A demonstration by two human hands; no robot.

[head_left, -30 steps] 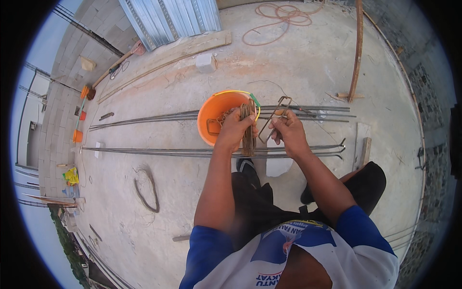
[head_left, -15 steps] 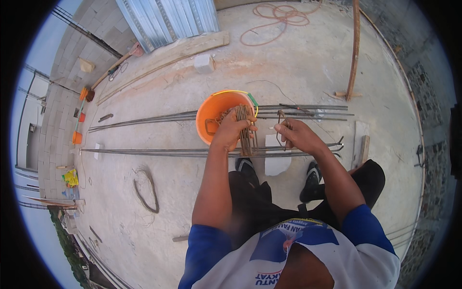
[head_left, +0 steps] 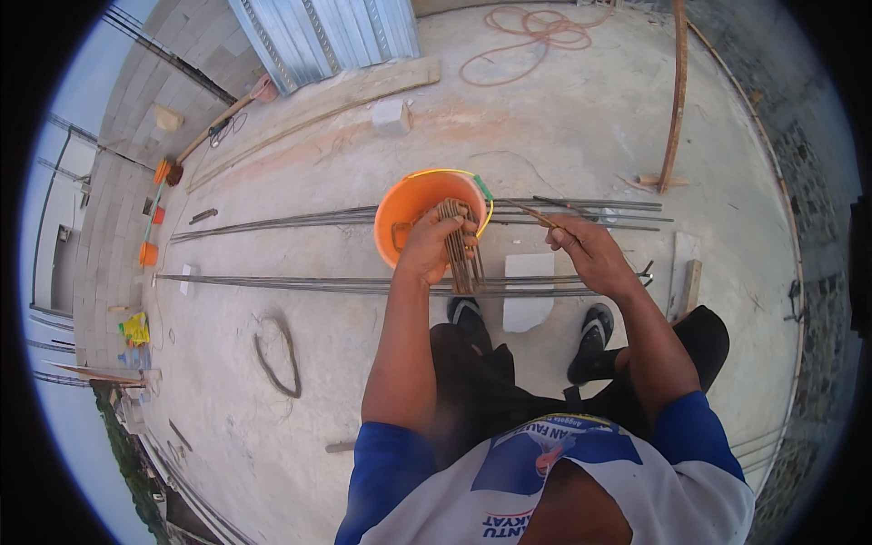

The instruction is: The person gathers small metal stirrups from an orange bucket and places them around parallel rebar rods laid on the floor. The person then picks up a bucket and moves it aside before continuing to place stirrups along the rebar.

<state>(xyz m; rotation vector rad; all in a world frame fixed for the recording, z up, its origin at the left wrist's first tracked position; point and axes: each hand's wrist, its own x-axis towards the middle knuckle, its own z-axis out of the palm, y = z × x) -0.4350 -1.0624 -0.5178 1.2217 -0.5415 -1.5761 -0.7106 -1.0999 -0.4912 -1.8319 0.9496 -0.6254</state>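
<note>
My left hand [head_left: 429, 247] is closed around a bundle of rusty rebar stirrups [head_left: 465, 265], held upright at the right side of an orange bucket [head_left: 407, 194]. More bent steel pieces lie inside the bucket, partly hidden by that hand. To the right, my right hand [head_left: 590, 252] pinches a single stirrup [head_left: 534, 216], seen almost edge-on and pointing up and left. Below both hands, long steel bars [head_left: 272, 282] run across the floor, and a second set of bars [head_left: 291, 223] passes by the bucket.
A pale flat slab [head_left: 527, 309] lies between my feet, touching the bars. Left of me is a coil of wire [head_left: 277, 363]. Further off are a white block [head_left: 391, 118], a long plank [head_left: 318, 118], metal sheeting [head_left: 331, 41], a hose [head_left: 536, 41] and an upright pole [head_left: 678, 100].
My right hand has moved slightly right, turning its stirrup from upright to a slanted, edge-on position. The left hand keeps its bundle beside the bucket.
</note>
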